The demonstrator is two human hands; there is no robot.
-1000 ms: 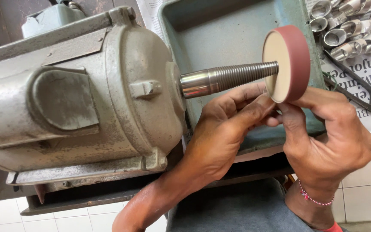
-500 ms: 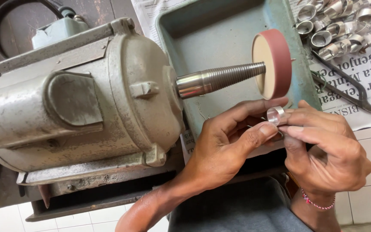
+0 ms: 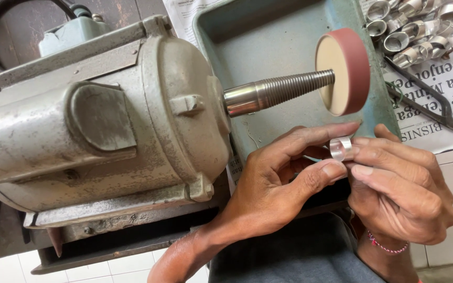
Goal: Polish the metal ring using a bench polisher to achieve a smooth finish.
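Note:
A shiny silver ring (image 3: pixel 340 148) is pinched between the fingertips of both my hands, just below the red-rimmed polishing wheel (image 3: pixel 344 71). My left hand (image 3: pixel 281 181) grips it from the left with thumb and forefinger. From the right, my right hand (image 3: pixel 399 188) holds it with its fingertips. The wheel sits on the threaded tapered spindle (image 3: pixel 279 91) of a grey electric motor (image 3: pixel 100 120). The ring is a little apart from the wheel.
A blue-green metal tray (image 3: pixel 268 31) lies behind the wheel. A heap of several silver rings (image 3: pixel 415 29) rests on newspaper (image 3: pixel 446 89) at the top right, with dark metal tongs (image 3: pixel 425 105) beside it. White tiles show at the lower right.
Both hands drew the ring down and away from the wheel's rim. The ring, hidden against the wheel before, is now plainly visible between the fingertips.

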